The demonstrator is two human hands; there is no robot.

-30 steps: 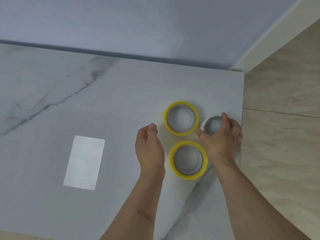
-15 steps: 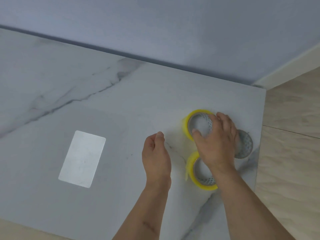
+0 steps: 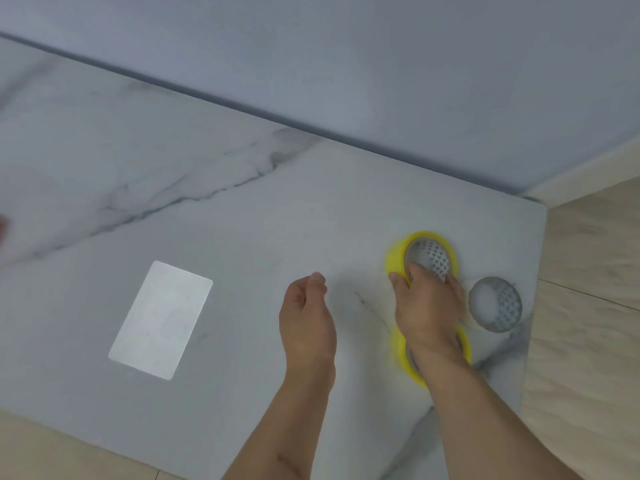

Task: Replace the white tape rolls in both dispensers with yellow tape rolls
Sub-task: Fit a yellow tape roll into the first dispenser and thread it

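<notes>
While no dispenser is in view, the marble table [image 3: 242,202] carries everything visible, set against a grey wall with wood floor to the right. Near the table's left-centre lies a white card [image 3: 161,320], well apart from the tape. Right hand [image 3: 427,313] reaches over the near yellow roll [image 3: 398,351], mostly hiding it, and its fingers [image 3: 414,273] close on the near rim of the far yellow roll [image 3: 396,258], thumb outside, fingertips inside the core. Just right of the hand sits the white roll [image 3: 495,308], flat, close to the table edge. Left hand [image 3: 306,320] hovers loosely curled, holding nothing.

Risks, judged: a rim-only pinch may let the roll swing or slip on lifting; the forearm could drag the near roll; a nudge rightward could send the white roll off the edge.
</notes>
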